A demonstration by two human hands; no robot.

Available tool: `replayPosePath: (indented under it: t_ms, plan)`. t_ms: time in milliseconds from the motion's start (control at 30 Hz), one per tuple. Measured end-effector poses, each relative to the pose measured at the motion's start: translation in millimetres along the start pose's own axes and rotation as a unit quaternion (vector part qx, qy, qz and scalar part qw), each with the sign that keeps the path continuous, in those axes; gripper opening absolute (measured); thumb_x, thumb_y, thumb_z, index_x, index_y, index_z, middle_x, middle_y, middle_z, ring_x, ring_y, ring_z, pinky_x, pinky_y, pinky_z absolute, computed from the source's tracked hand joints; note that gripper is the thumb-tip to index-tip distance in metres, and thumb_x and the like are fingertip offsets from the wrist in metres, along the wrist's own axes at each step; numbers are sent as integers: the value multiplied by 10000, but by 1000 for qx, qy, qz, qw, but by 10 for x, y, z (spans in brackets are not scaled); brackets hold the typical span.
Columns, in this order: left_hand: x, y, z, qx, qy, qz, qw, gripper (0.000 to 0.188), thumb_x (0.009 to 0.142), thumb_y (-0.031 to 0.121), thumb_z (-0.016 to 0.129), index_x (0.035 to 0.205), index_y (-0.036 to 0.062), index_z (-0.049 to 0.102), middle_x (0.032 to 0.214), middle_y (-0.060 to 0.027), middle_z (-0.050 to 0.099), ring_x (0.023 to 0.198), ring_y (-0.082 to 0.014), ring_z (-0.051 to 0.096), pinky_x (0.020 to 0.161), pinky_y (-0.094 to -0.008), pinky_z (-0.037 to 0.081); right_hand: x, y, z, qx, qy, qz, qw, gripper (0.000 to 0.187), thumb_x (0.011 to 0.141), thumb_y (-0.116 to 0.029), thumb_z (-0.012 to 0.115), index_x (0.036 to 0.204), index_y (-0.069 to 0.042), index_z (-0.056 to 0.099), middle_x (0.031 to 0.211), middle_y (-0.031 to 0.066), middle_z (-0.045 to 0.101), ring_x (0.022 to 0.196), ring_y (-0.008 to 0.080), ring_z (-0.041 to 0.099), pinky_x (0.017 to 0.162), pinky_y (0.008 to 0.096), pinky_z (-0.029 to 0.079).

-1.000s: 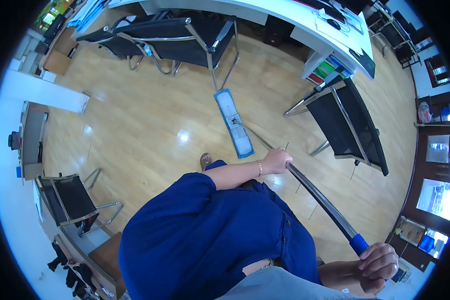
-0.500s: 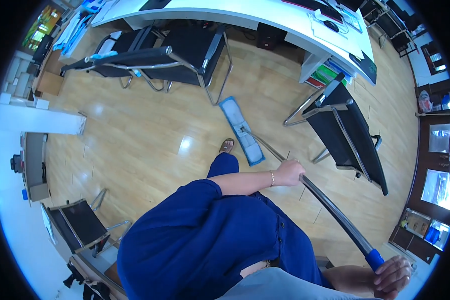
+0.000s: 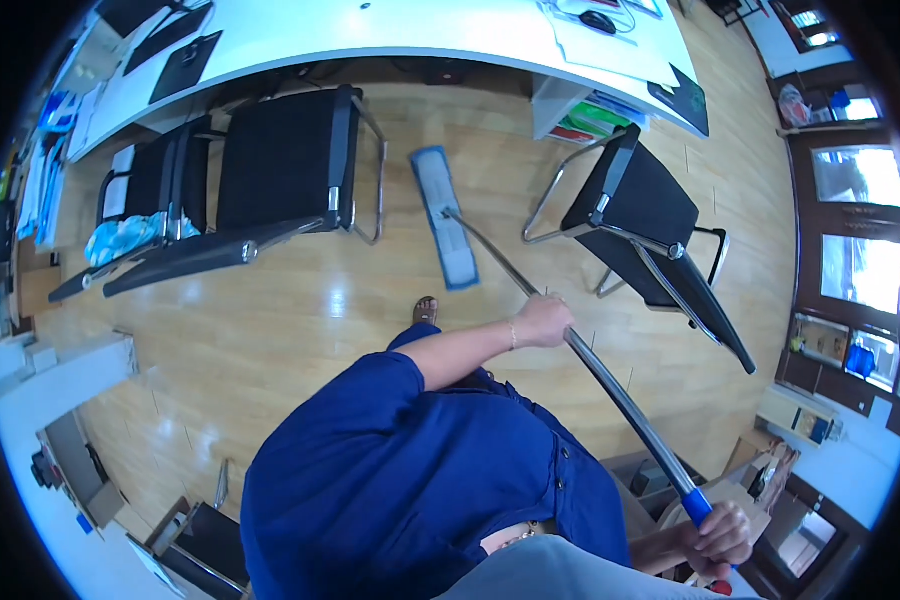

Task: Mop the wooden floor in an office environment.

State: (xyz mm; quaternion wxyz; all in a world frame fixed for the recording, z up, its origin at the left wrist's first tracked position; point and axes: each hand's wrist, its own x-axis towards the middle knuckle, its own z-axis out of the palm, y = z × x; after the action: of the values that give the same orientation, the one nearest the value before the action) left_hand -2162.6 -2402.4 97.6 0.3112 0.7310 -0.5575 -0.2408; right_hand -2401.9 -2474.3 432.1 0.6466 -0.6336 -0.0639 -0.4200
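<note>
The left hand (image 3: 543, 320) hides a short stretch of the mop pole (image 3: 620, 402); the right hand (image 3: 722, 538) covers part of the blue handle end (image 3: 697, 506). Beyond the left hand's grip, the upper edge crops the white desk (image 3: 300, 30); items in the shadow beneath it are indistinct.

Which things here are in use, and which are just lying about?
In use:
mop pole, gripped by the left hand
blue grip, held by the right hand
flat mop head

Not in use:
black chairs
white desk
computer mouse
light-blue cloth
</note>
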Motion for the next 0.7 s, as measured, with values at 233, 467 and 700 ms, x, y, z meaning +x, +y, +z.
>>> replayPosePath:
  t_ms: [233,467,700]
  plan:
    - [150,-1713,-430,36,100,6,994,156,648,244,654,569,114,620,652,-131,587,689,-314,577,659,-413,464,-116,1258,612,-51,78,89,992,270,797,-164,620,597,-134,440,521,0,466,540,171,529,763,452,432]
    - [389,-2097,-794,59,124,21,990,291,735,289,623,556,74,542,622,-131,553,710,-310,555,715,-411,430,264,1432,809,-149,-3,231,962,208,686,-114,664,572,-73,496,568,59,558,672,244,592,901,530,417]
    - [1175,-1516,-562,23,88,83,992,262,705,292,662,569,99,549,692,-128,583,743,-329,579,672,-437,459,584,1077,916,-258,-4,201,945,210,695,-158,654,579,-80,498,551,45,543,627,228,587,902,539,424]
